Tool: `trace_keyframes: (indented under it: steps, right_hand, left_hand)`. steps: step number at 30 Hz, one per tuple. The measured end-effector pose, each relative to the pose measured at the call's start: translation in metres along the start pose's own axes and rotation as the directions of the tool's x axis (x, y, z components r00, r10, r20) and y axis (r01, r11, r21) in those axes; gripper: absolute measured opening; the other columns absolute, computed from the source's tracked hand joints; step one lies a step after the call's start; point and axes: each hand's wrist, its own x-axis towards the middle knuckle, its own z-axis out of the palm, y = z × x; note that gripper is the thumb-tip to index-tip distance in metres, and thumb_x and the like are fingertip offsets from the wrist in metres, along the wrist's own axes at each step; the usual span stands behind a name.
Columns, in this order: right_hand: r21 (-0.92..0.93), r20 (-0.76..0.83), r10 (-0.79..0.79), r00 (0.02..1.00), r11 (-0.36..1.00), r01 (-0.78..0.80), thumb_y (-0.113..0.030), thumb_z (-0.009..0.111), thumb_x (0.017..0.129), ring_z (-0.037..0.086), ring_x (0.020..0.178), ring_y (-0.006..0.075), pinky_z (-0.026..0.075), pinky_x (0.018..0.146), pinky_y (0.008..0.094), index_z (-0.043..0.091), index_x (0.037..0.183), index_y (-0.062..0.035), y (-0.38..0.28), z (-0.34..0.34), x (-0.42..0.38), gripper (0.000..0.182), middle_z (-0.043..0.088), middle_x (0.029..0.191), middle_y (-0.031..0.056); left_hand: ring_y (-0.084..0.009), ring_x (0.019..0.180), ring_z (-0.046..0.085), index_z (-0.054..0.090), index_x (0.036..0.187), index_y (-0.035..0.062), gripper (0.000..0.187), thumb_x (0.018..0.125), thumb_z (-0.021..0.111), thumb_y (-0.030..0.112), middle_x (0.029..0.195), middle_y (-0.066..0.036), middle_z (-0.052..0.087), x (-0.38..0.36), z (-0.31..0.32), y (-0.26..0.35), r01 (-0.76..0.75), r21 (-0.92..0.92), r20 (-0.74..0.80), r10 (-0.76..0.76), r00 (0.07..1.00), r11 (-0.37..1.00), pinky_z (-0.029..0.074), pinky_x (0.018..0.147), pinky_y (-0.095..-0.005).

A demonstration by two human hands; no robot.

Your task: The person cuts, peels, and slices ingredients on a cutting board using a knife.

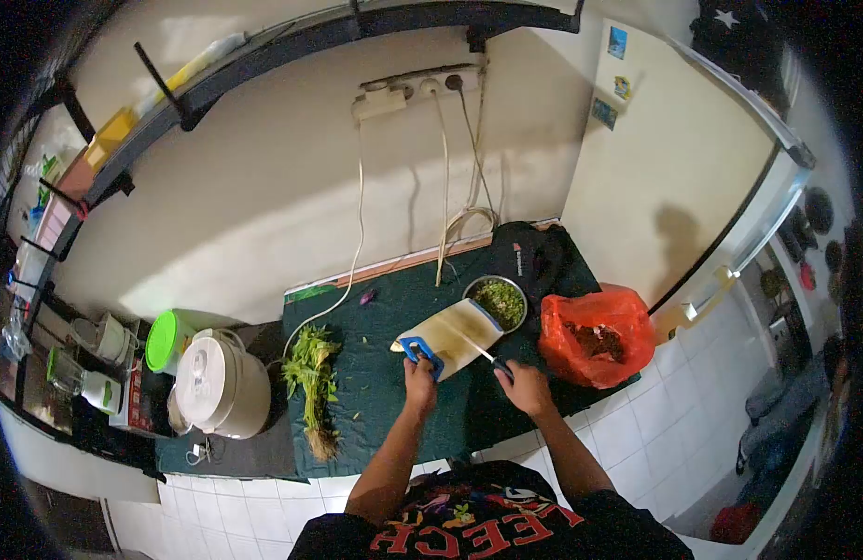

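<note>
left hand (pixel 419 382) gripping cutting board (pixel 455 334) — tilted, right hand (pixel 525 385) closed on knife (pixel 487 357)

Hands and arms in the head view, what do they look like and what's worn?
Both forearms are bare; the left hand and right hand show no gloves. The person wears a black short-sleeved shirt with red lettering and colourful print.
</note>
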Motion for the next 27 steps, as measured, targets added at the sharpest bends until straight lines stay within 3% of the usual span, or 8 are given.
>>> trace_keyframes:
  steps: [7,9,13,17,20,21,23,27]
  right_hand:
    - [-0.011,-0.082,-0.047,0.995,0.999,0.047,-0.031,0.06,0.089,0.061,0.064,0.0396,0.048,0.056,0.0459,0.059,0.084,-0.0025,0.037,0.037,-0.047,0.029,0.061,0.069,0.0208]
    - [-0.077,-0.199,-0.267,0.943,0.963,0.257,-0.03,0.062,0.087,0.06,0.061,0.038,0.047,0.053,0.0447,0.06,0.082,-0.0028,0.04,0.035,-0.056,0.028,0.06,0.066,0.0195]
    - [0.001,0.017,-0.207,0.978,0.978,0.207,-0.032,0.064,0.085,0.06,0.059,0.0371,0.047,0.052,0.0446,0.061,0.081,-0.0056,0.042,0.03,-0.063,0.027,0.06,0.064,0.018]
    - [0.066,0.061,-0.231,0.971,0.972,0.227,-0.036,0.062,0.086,0.061,0.061,0.0381,0.048,0.054,0.0456,0.06,0.08,-0.0057,0.043,0.036,-0.069,0.031,0.061,0.066,0.0182]
    - [-0.03,0.243,-0.107,0.964,0.993,0.118,-0.042,0.057,0.088,0.063,0.071,0.0394,0.049,0.062,0.0478,0.061,0.088,-0.0048,0.046,0.043,-0.077,0.037,0.064,0.075,0.0198]
    - [-0.026,0.245,-0.105,0.964,0.993,0.115,-0.042,0.057,0.088,0.063,0.071,0.0394,0.049,0.062,0.0478,0.061,0.088,-0.0048,0.045,0.043,-0.078,0.037,0.064,0.075,0.0198]
    - [0.023,0.231,-0.134,0.964,0.991,0.133,-0.041,0.058,0.088,0.064,0.077,0.0384,0.049,0.068,0.0477,0.062,0.095,-0.0026,0.043,0.041,-0.085,0.039,0.064,0.082,0.0214]
    - [0.024,0.374,-0.045,0.926,0.999,0.039,-0.039,0.057,0.089,0.064,0.08,0.0375,0.049,0.071,0.0468,0.062,0.1,-0.0007,0.041,0.025,-0.094,0.04,0.065,0.088,0.0223]
  left_hand:
    - [-0.0151,0.075,0.048,0.049,0.1,0.0126,0.026,0.076,0.042,0.005,0.085,-0.003,0.047,-0.044,-0.093,0.003,0.041,0.062,-0.241,-0.025,0.97,0.997,0.043,0.066,-0.0308]
    - [-0.0155,0.075,0.048,0.051,0.106,0.0136,0.031,0.078,0.041,0.007,0.085,-0.003,0.048,-0.044,-0.128,-0.011,0.023,0.117,-0.27,0.009,0.963,0.993,0.043,0.065,-0.0311]
    - [-0.0165,0.073,0.048,0.052,0.108,0.011,0.029,0.08,0.041,0.01,0.083,-0.003,0.049,-0.041,-0.144,-0.022,0.071,0.243,-0.314,0.009,0.95,0.968,0.044,0.067,-0.0325]
    - [-0.0231,0.076,0.05,0.051,0.114,0.0047,0.033,0.083,0.043,0.012,0.085,-0.008,0.053,-0.029,-0.12,-0.011,-0.185,0.692,-0.136,0.378,0.916,0.698,0.044,0.073,-0.038]
    - [-0.0381,0.107,0.045,0.051,0.12,0.0042,0.04,0.084,0.057,0.022,0.116,-0.017,0.051,-0.001,-0.119,-0.016,0.067,0.996,-0.082,0.433,0.898,0.051,0.034,0.089,-0.054]
    - [-0.0381,0.107,0.045,0.051,0.12,0.0042,0.04,0.084,0.057,0.022,0.116,-0.017,0.051,0.001,-0.116,-0.013,0.069,0.997,-0.082,0.431,0.899,0.046,0.034,0.089,-0.054]
    - [-0.037,0.11,0.043,0.052,0.121,0.0063,0.041,0.084,0.059,0.024,0.117,-0.015,0.05,0.004,-0.113,-0.008,-0.036,0.975,0.166,0.608,0.776,-0.22,0.033,0.087,-0.057]
    - [-0.0351,0.109,0.046,0.054,0.119,0.0079,0.041,0.083,0.061,0.025,0.117,-0.013,0.052,0.033,-0.098,0.015,-0.189,0.946,0.294,0.449,0.844,-0.265,0.037,0.088,-0.0517]
